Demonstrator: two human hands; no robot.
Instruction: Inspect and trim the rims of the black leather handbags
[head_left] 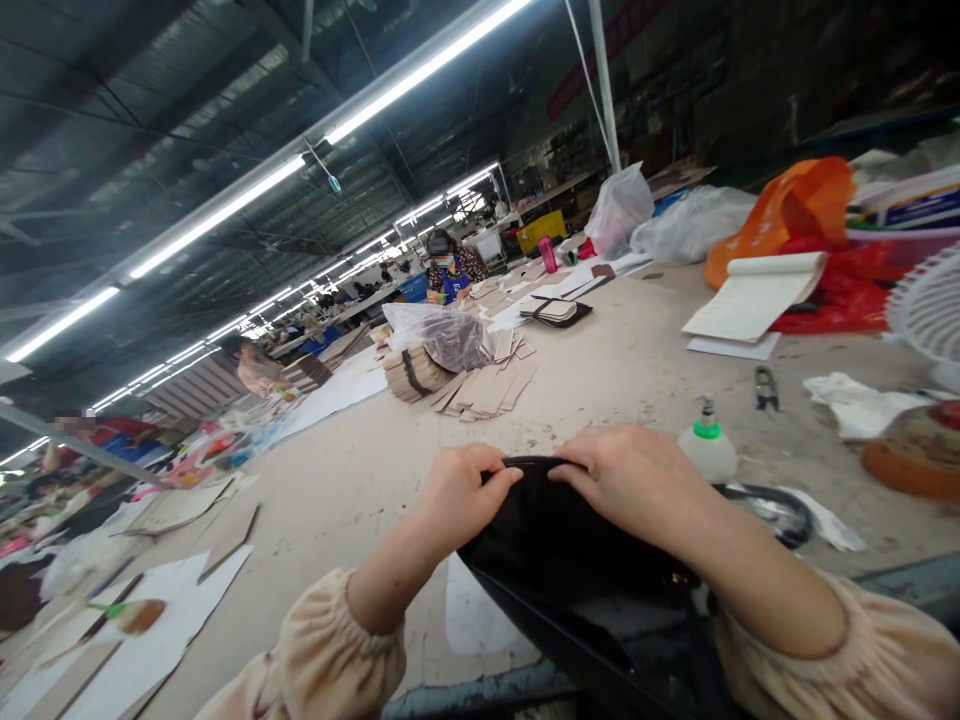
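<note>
A black bag-like piece (559, 545) lies at the near edge of a long worktable (352, 470), partly hanging over it. My left hand (463, 495) is closed in a grip on the left part of its upper edge. My right hand (634, 475) is curled over the same edge on the right, fingers pressed onto it. Both forearms in pale sleeves come in from below. A black strap (780, 505) curves out to the right of the piece.
A small white bottle with a green collar (707, 445) stands just beyond my right hand, snips (765, 387) behind it. Stacked tan card pieces (480, 385) and a plastic bag (442, 335) sit mid-table. An open notepad (754, 295) and orange bag (787, 205) lie right. Other people work farther along.
</note>
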